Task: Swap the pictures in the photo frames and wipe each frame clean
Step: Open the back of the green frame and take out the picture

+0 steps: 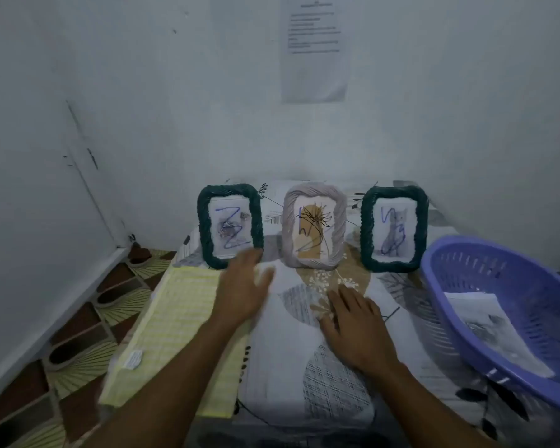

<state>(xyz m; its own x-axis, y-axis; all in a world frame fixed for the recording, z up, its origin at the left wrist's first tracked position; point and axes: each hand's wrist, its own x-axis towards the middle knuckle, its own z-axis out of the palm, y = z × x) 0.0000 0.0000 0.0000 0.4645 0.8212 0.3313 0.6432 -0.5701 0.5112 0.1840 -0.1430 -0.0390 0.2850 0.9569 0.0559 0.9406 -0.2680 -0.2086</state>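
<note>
Landmark: grey frame (314, 192), standing upright at the middle back of the cloth-covered worktop (304, 383), holding a tan picture with a dark plant drawing.
Left green frame (204, 227): upright just left of the grey frame, its picture marked with blue scribble.
Right green frame (421, 227): upright just right of the grey frame, its picture also scribbled in blue.
Left hand (243, 286): in front of the grey frame and to its left, reaching toward the lower right corner of the left green frame; motion-blurred, fingers straight with the thumb apart, holding nothing. Whether it touches the frame cannot be told.
Right hand (353, 328): in front of the grey frame, slightly to its right, lying palm down on the worktop with fingers straight and a little apart, holding nothing.
Yellow cloth (175, 318): flat on the worktop, in front and left of the grey frame, partly under the left forearm.
Purple basket (466, 253): to the right of the grey frame, past the right green frame, with printed sheets (492, 324) lying inside.
Wall paper (314, 50): a printed sheet stuck on the wall above the grey frame.
</note>
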